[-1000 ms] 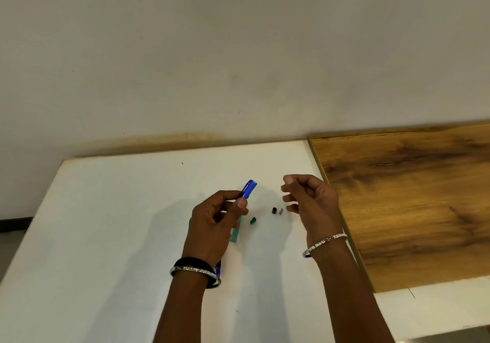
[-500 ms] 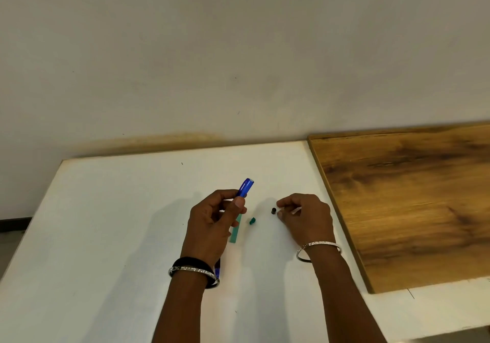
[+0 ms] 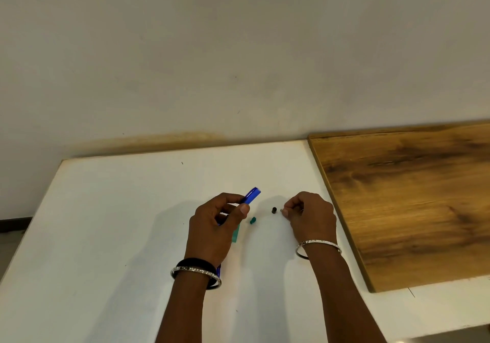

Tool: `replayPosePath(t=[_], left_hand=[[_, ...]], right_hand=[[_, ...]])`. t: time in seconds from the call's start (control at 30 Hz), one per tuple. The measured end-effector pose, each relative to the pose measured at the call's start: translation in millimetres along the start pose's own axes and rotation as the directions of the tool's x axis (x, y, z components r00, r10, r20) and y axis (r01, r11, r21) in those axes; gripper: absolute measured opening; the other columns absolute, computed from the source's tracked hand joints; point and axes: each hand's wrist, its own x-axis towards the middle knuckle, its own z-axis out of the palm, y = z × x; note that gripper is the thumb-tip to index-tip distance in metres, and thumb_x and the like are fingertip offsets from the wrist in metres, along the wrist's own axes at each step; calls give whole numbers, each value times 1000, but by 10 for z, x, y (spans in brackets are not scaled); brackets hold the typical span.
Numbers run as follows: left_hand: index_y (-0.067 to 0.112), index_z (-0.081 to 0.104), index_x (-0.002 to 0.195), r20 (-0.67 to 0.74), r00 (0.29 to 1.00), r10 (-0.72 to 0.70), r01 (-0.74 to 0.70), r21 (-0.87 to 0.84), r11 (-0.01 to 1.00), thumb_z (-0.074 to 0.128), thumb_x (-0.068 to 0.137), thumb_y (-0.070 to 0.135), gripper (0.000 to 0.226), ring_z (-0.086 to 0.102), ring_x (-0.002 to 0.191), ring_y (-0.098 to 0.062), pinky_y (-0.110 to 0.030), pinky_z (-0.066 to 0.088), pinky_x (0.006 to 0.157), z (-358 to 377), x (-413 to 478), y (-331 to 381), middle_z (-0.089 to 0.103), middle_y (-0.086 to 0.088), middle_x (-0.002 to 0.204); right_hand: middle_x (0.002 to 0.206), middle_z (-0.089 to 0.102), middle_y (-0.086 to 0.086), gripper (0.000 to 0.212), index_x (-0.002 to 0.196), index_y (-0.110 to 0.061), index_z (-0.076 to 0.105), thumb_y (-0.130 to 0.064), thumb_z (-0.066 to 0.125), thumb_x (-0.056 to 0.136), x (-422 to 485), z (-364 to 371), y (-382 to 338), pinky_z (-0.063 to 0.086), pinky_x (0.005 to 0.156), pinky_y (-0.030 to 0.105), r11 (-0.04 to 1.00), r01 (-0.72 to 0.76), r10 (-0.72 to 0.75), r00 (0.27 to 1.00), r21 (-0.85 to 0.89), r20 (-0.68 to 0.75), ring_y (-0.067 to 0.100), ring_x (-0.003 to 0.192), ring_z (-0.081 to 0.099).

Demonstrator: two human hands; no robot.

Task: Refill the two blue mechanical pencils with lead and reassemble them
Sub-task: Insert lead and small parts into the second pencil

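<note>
The blue pencil barrel [image 3: 252, 195] is held clear of the white worktop [image 3: 106, 223] by the left hand [image 3: 212, 226], its fingers curled round the barrel's middle. The long axis slants far-right, with the open end aimed toward the right hand [image 3: 310, 215]. That hand sits low on the worktop to the right, pinching what looks like a small grey piece [image 3: 281, 211] just beside a black cap [image 3: 274, 210]. A teal cap [image 3: 253, 220] lies between the hands. The grey piece probably has to travel left and upward to meet the barrel's end.
</note>
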Motion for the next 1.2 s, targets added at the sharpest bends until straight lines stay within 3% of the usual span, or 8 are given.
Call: replayPosePath(t=[0.1,0.27,0.37,0.43,0.53,0.6,0.8,1.2], left_hand=[[44,65,86,-3,1000,2,-2,12,1000,68,83,35,9,67,77,-21,-36,56,75,-11,-2,1,71,5,82],[42,66,88,-4,1000,9,-9,33,999,67,83,36,7,66,77,-21,-33,55,73,-9,0,-5,70,3,83],[41,66,87,-3,1000,16,-16,46,999,67,83,37,7,67,76,-21,-32,55,71,-15,-5,-12,70,2,82],[42,66,86,-3,1000,21,-21,57,998,67,83,36,7,66,75,-20,-30,54,69,-16,-6,-13,70,2,82],[40,67,89,-2,1000,24,-24,85,996,67,83,37,6,64,72,-15,-19,47,63,-14,0,-8,70,4,80],[38,68,92,-5,1000,27,-27,115,993,66,84,37,9,61,69,-8,-13,42,60,-13,-1,-3,69,6,79],[35,69,95,-16,999,36,-34,137,990,66,83,38,13,60,70,-6,-14,39,60,-10,-3,-4,68,7,80],[40,67,90,-1,999,42,-41,152,987,67,83,36,8,59,67,-6,-11,39,58,-2,-17,16,67,9,76]], right_hand=[[88,72,3,14,90,-15,72,-12,77,77,-13,6,2,46,72,22,1000,16,-16,1000,5,-3,13,77,62],[94,73,4,9,89,-14,74,-11,73,81,18,27,10,45,73,21,999,19,-17,999,-44,40,17,87,66],[93,72,5,6,88,-12,71,-9,70,83,9,43,5,44,72,20,1000,27,-27,1000,8,-4,13,79,61],[86,73,6,6,85,-11,70,-6,69,83,1,12,-32,51,73,22,974,28,-16,998,225,-59,13,71,64],[77,74,13,7,86,-7,70,-1,68,83,-25,-109,-167,61,70,34,717,-64,19,997,694,71,27,67,72],[78,74,15,10,88,-7,72,1,69,82,-39,-156,-221,61,71,35,621,-84,-47,988,779,144,30,71,73],[85,75,14,16,96,-8,74,-1,68,83,-65,-141,-217,60,77,33,672,-42,-179,960,739,217,27,76,71],[85,74,14,16,97,-6,71,-2,70,81,-49,-129,-204,60,67,27,655,-16,-195,962,755,189,26,75,72]])
